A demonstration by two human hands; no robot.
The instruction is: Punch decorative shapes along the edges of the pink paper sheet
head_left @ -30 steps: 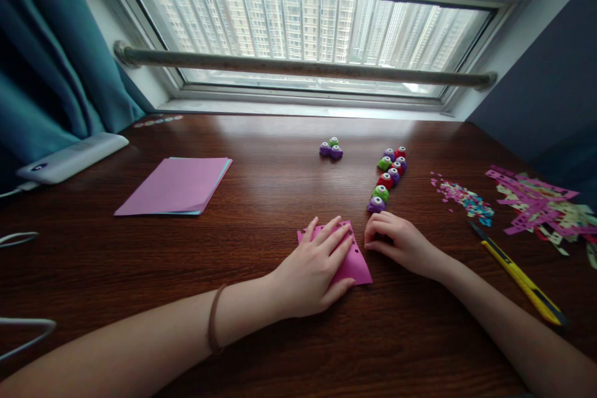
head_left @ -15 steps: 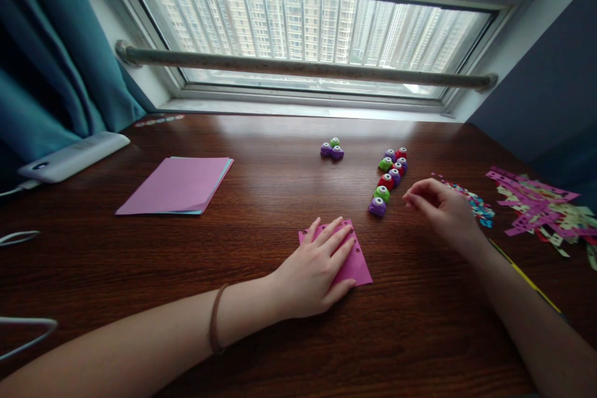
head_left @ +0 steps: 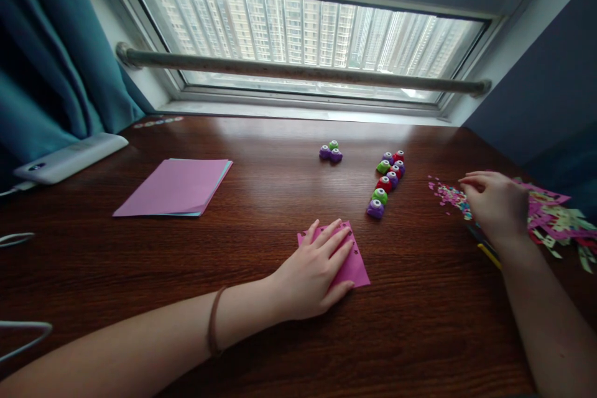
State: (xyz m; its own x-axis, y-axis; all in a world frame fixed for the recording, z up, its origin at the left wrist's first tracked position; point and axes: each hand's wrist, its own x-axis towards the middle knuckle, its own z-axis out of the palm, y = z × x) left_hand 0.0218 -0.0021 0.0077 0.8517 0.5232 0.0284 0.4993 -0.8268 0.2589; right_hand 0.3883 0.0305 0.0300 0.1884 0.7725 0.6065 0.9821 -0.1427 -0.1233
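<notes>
My left hand (head_left: pixel 312 270) lies flat with its fingers spread on a small sheet of pink paper (head_left: pixel 355 270). Star-shaped holes run along the sheet's edges, and the hand covers much of it. My right hand (head_left: pixel 497 202) is over the right side of the table, thumb and fingertips pinched together. What the pinch holds, if anything, is too small to make out. Beside those fingertips lies a scatter of tiny punched paper bits (head_left: pixel 450 194), pink, blue and white. Between the hands stands a row of small craft punches (head_left: pixel 384 185), purple, green and red with white tops.
Three more punches (head_left: pixel 332 153) sit farther back. A stack of pink and blue paper (head_left: pixel 175 186) lies left, near a white phone-like device (head_left: pixel 72 158) with a cable. Cut paper strips (head_left: pixel 559 214) are piled at far right, and a yellow-and-black pencil-like stick (head_left: pixel 489 256) lies under my right wrist.
My right hand has moved right, away from the row of punches, to the paper bits and strips. My left hand stays on the pink sheet.
</notes>
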